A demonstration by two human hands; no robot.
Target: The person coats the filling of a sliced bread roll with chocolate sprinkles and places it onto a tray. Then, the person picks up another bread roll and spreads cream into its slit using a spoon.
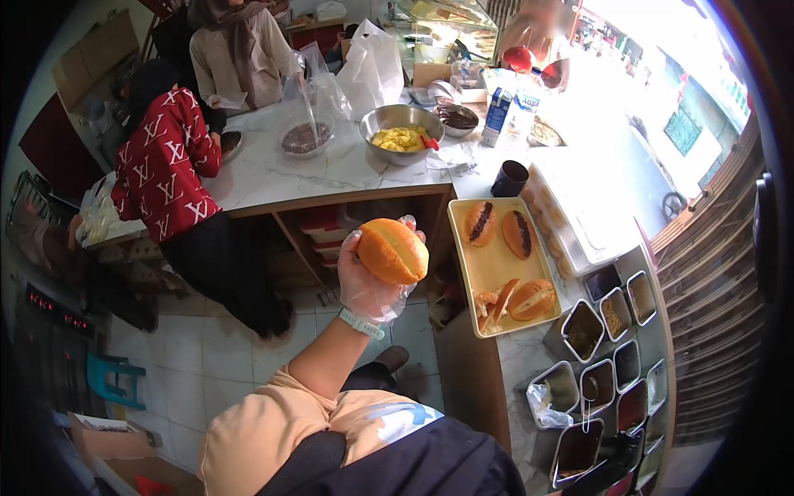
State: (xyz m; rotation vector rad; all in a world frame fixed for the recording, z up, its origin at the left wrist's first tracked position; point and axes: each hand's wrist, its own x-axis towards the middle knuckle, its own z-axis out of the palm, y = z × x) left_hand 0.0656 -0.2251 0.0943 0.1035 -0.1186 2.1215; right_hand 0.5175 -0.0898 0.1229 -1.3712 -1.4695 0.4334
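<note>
My left hand (374, 289), in a clear plastic glove, is raised in front of me and closed around a golden bread bun (394, 250). A pale split line runs along the bun's top. To the right of this hand, a yellow tray (501, 260) lies on the counter. At the tray's far end are two buns with a dark filling, a left one (480, 224) and a right one (518, 235). Nearer to me in the tray are a plain split bun (532, 299) and torn bread pieces (494, 304). My right hand does not show.
Metal topping containers (583, 331) line the right counter, one with a ladle (589, 397). Beyond stand a black cup (509, 178), a steel bowl (402, 120) of yellow filling and a milk carton (496, 117). A person in red (161, 165) and another person (240, 58) stand at left.
</note>
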